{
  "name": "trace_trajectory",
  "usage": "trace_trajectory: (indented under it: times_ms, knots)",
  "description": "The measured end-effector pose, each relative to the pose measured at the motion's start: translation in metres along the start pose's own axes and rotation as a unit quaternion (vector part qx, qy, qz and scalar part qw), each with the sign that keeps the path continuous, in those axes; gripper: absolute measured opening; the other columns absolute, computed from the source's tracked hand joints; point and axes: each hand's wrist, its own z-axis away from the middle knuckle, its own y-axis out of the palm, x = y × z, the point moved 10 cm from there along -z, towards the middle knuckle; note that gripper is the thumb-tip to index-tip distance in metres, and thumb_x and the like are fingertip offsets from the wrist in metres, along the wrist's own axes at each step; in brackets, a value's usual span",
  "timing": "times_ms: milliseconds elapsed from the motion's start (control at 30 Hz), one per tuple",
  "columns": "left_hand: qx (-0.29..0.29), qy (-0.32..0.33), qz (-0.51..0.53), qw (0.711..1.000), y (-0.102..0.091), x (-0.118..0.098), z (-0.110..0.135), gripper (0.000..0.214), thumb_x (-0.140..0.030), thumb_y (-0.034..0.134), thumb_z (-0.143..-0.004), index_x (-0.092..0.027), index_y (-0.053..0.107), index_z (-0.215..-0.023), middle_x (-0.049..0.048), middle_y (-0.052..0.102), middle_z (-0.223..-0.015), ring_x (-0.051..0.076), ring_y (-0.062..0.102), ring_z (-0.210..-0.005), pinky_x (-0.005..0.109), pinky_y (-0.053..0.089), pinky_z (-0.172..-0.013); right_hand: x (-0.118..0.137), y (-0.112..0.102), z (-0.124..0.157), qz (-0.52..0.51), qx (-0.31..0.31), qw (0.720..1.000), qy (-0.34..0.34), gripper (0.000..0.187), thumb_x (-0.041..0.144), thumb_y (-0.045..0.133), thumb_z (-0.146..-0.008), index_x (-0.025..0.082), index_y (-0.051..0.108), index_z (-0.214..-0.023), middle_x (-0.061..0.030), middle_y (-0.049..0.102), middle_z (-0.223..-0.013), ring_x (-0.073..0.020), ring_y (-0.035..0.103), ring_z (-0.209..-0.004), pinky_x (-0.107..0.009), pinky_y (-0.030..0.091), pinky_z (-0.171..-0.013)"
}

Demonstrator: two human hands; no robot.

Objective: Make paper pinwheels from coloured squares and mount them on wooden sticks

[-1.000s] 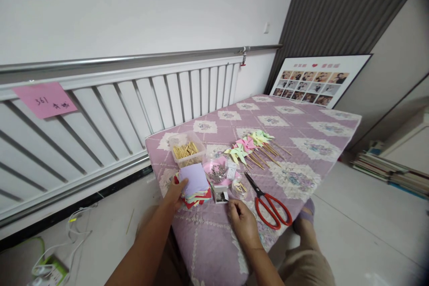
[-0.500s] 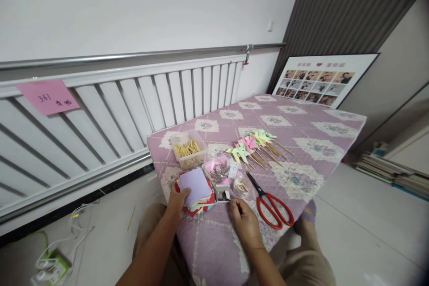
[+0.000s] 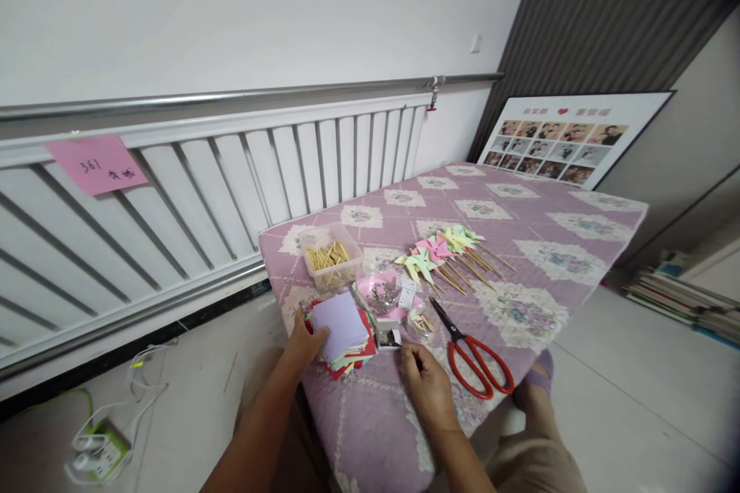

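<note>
My left hand [image 3: 305, 345] rests on the near left edge of a stack of coloured paper squares [image 3: 345, 330], thumb on the lilac top sheet, fingers closed on the stack. My right hand [image 3: 426, 384] lies on the quilted purple table cover [image 3: 520, 246] just below a small white box of pins [image 3: 388, 337], fingers curled; what they pinch, if anything, is too small to see. Red-handled scissors [image 3: 475, 360] lie to its right.
A clear tub of wooden sticks [image 3: 328, 260], a round pink dish of pins [image 3: 381, 294] and a row of finished paper pinwheels [image 3: 442, 250] lie beyond the hands. A white radiator [image 3: 231, 185] stands at left, a framed photo collage [image 3: 555, 140] at the far end, stacked books [image 3: 676, 296] on the floor.
The view has drifted slightly left and up. My left hand slid down to the stack's near left corner; my right hand has barely moved.
</note>
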Motion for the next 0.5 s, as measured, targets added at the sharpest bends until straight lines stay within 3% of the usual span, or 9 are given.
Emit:
trace_trajectory:
  times_ms: [133,300,400,500]
  knots:
    - [-0.079,0.126,-0.121,0.981,-0.017,-0.035,0.01,0.073,-0.017,0.074,-0.057,-0.018,0.048,-0.124,0.0156,0.048,-0.134,0.031,0.034,-0.132,0.042,0.022,-0.111,-0.002,0.001,-0.001,0.0,0.002,1.0,0.003,0.031,0.043,0.044,-0.088,0.019,0.064,-0.09,-0.0069,0.07,-0.082,-0.0223,0.063,-0.076,-0.031,0.05,-0.073]
    - [-0.027,0.284,-0.182,0.941,0.009,-0.07,0.036,0.031,-0.016,0.067,-0.065,-0.022,0.068,-0.096,0.0109,0.059,-0.117,0.029,0.045,-0.12,0.043,0.024,-0.11,0.0,0.001,-0.001,0.008,0.002,1.0,0.009,0.032,0.041,0.044,-0.088,0.018,0.066,-0.092,-0.0073,0.071,-0.085,-0.0217,0.064,-0.078,-0.029,0.049,-0.072]
    - [0.024,0.313,-0.209,0.926,0.03,-0.074,0.045,0.024,-0.016,0.068,-0.065,-0.024,0.07,-0.088,0.0099,0.061,-0.11,0.029,0.049,-0.112,0.046,0.027,-0.108,0.002,0.0,-0.001,0.016,-0.002,1.0,0.006,0.032,0.041,0.044,-0.087,0.018,0.066,-0.091,-0.0073,0.072,-0.085,-0.0215,0.064,-0.077,-0.029,0.049,-0.071]
    - [0.033,0.298,-0.242,0.923,0.039,-0.066,0.044,0.028,-0.016,0.07,-0.062,-0.025,0.07,-0.089,0.0097,0.062,-0.109,0.029,0.05,-0.109,0.048,0.029,-0.105,0.004,-0.001,-0.001,0.019,-0.006,1.0,0.001,0.032,0.041,0.044,-0.087,0.018,0.066,-0.09,-0.0072,0.072,-0.083,-0.0216,0.064,-0.076,-0.029,0.049,-0.071]
